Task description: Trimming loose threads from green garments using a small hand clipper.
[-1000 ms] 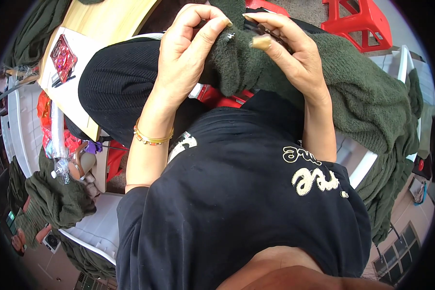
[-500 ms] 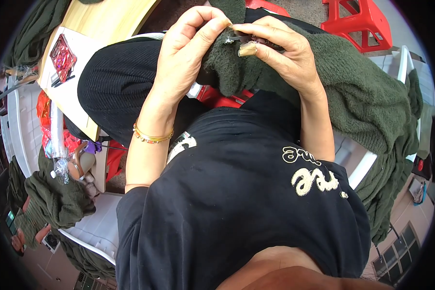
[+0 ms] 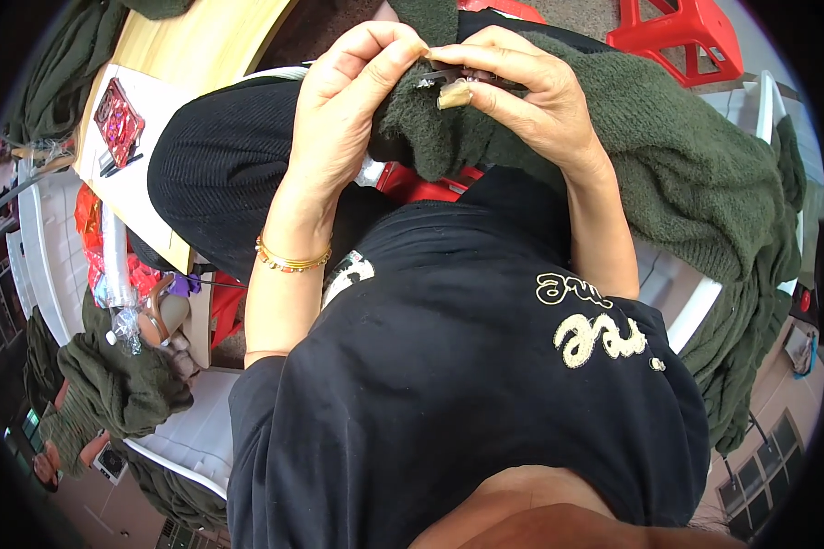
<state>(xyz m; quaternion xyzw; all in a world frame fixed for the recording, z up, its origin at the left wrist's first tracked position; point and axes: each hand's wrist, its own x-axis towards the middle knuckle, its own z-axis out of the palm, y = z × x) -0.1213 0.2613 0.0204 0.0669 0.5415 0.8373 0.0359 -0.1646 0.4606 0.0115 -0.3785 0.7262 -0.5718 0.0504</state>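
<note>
A fuzzy dark green knit garment point(image 3: 677, 156) lies across my lap and trails off to the right. My left hand point(image 3: 357, 91) is closed in a pinch at the garment's edge, thumb against index finger. Close beside it, my right hand point(image 3: 536, 96) is closed around a small dark metal tool point(image 3: 444, 77) with a narrow blade, which looks like thread snips. Its index fingertip meets the left fingertips. A tan wrapping point(image 3: 454, 94) covers the tip of my right thumb. The fingers hide most of the tool and the pinched spot.
At left stands a pale wooden table point(image 3: 215, 37) with a red patterned packet point(image 3: 117, 119) on it. Red plastic stools point(image 3: 677, 37) stand at the far right. White bins point(image 3: 188, 439) hold more green knitwear point(image 3: 124, 375). Another person point(image 3: 46, 467) is at the lower left.
Both hands have shifted slightly left, still fingertip to fingertip. The tool has moved with the right hand and its blade looks turned a little.
</note>
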